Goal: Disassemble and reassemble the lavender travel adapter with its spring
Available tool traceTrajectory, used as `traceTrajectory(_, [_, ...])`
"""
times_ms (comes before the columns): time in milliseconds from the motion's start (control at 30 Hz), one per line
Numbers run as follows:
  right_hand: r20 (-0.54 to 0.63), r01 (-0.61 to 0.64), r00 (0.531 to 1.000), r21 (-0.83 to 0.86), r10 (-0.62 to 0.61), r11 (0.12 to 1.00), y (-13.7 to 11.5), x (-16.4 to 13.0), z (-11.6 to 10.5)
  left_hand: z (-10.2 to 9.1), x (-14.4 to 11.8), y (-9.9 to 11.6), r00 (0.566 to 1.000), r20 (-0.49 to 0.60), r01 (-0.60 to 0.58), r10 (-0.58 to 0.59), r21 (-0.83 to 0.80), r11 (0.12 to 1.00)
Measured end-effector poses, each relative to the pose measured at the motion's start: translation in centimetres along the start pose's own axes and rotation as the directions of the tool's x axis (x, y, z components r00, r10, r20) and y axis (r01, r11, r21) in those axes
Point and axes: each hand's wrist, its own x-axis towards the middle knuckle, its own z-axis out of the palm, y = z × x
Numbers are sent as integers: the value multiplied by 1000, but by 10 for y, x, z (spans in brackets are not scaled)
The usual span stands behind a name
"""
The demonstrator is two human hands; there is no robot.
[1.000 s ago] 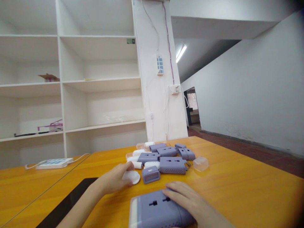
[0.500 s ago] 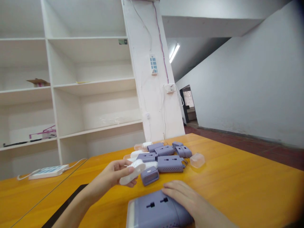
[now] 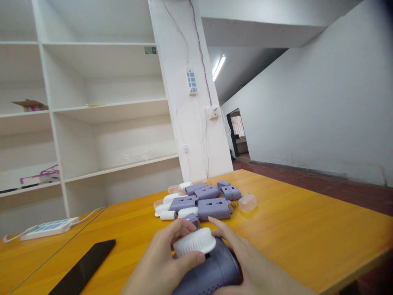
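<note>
White bristled brush head point(image 3: 194, 242) low in the centre of the frame, pinched between thumb and fingers of the left hand point(image 3: 162, 262) and pressed against the top end of the purple case point(image 3: 208, 272), which sits at the bottom centre under the right hand point(image 3: 245, 266). Right-hand fingers curled round the far side of the case, steadying it. A second ago still lying on the table with the left hand just reaching it; half a second ago lifted clear, left of the pile; now brought in over the case and touching it. Judged from that: pick-up finished, brush head being fitted to the case, whether seated yet cannot be told.

Just beyond the hands, toward mid-frame, a pile of purple cases point(image 3: 211, 207) mixed with white cylinders point(image 3: 168, 214) and a clear plastic cap point(image 3: 247, 202) at its right edge. All on the orange table point(image 3: 307, 237). Black phone point(image 3: 84, 268) flat at lower left; white power strip point(image 3: 49, 228) further left near the table's edge. White shelving point(image 3: 92, 114) filling the upper left, a doorway point(image 3: 238, 129) at centre right.
</note>
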Motion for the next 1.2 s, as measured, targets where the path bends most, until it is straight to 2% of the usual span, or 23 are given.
traceTrajectory(133, [27,6,1000,-26,-5,1000,0,0,0,5,-1,-1,1000,-12,3,-2,139,990])
traceTrajectory(267, [57,9,998,-32,-8,999,-6,-1,-5,6,-5,-3,1000,-16,18,-16,126,992])
traceTrajectory(367, [94,86,992,-36,-82,996,-11,-2,-8,5,-9,-7,999,-25,26,-23,130,991])
traceTrajectory(433, [63,137,989,-78,-132,988,-13,-1,-7,4,-12,-11,999,-40,16,-11,144,989])
traceTrajectory(533, [24,232,973,-153,-231,961,-14,6,-4,4,-15,-18,997,-53,-51,58,122,991])
traceTrajectory(667, [76,355,935,-174,-347,918,-26,24,-6,7,-17,-26,990,-90,-109,112,37,993])
traceTrajectory(833, [180,332,935,-142,-306,932,-50,43,-10,8,-20,-31,986,-138,-94,94,9,996])
traceTrajectory(1000, [154,222,967,-138,-201,965,-53,44,-8,-4,-35,-34,990,-108,-85,94,88,993])
traceTrajectory(1100, [152,216,969,-128,-196,968,-49,42,-6,-17,-47,-35,998,-66,-3,14,159,987])
traceTrajectory(1200, [170,236,962,-115,-215,965,-44,39,-6,-24,-55,-37,997,-25,76,-73,151,986])
